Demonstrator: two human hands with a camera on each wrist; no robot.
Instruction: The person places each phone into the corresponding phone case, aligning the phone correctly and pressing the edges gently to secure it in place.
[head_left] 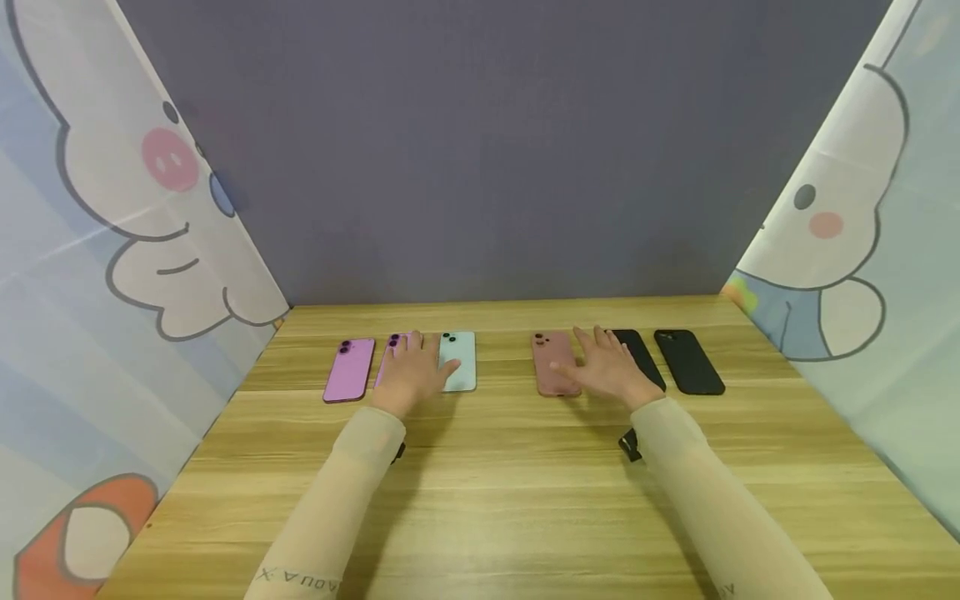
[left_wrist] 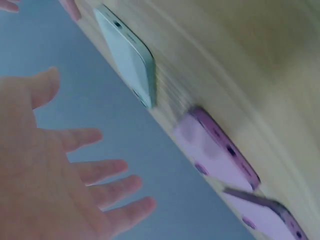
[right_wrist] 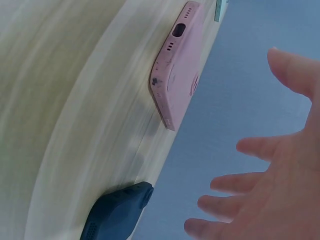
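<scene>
Tabletop [head_left: 480, 500]: phones lie flat in a far row.
Left hand [head_left: 411, 372]: spread, released, over purple phone [head_left: 390, 354].
Right hand [head_left: 609, 367]: spread, released, between pink phone [head_left: 551, 364] and black case [head_left: 641, 354].
Handling: phones judged light, rigid, slick; best pinched by long edges.

Even, soft light with faint shadows; head view bows at its edges, wrist views smear with motion blur.

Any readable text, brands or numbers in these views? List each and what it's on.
"AUAX" or similar, seen upside down and partly cut off, on the left sleeve near the bottom edge of the head view.
A mark on the right sleeve: cut off, unreadable.
Phones and cases: no text visible in any view.
</scene>
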